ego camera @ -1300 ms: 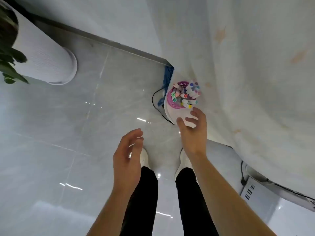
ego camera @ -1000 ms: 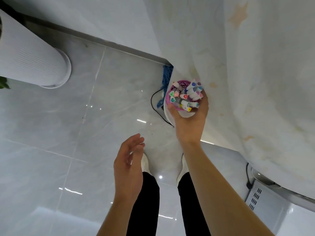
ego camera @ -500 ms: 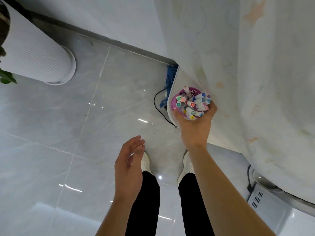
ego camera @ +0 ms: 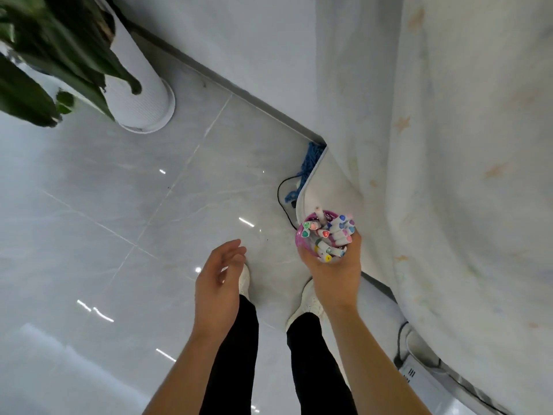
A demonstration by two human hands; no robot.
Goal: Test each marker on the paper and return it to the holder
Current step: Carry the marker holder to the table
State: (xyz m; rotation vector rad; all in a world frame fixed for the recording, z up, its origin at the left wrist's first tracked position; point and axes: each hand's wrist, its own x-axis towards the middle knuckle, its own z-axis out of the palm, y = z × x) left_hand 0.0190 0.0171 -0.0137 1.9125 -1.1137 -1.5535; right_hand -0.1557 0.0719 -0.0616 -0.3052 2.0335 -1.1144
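Right of centre in the frame, the right hand wraps its fingers and thumb round a pink marker holder, gripping it from below. The holder is packed with capped markers, their coloured ends pointing up, and sits just beside the edge of a pale star-print tablecloth. The left hand, lower centre, hangs with relaxed fingers and holds nothing. A white ribbed planter with green leaves stands on the tiled floor at upper left.
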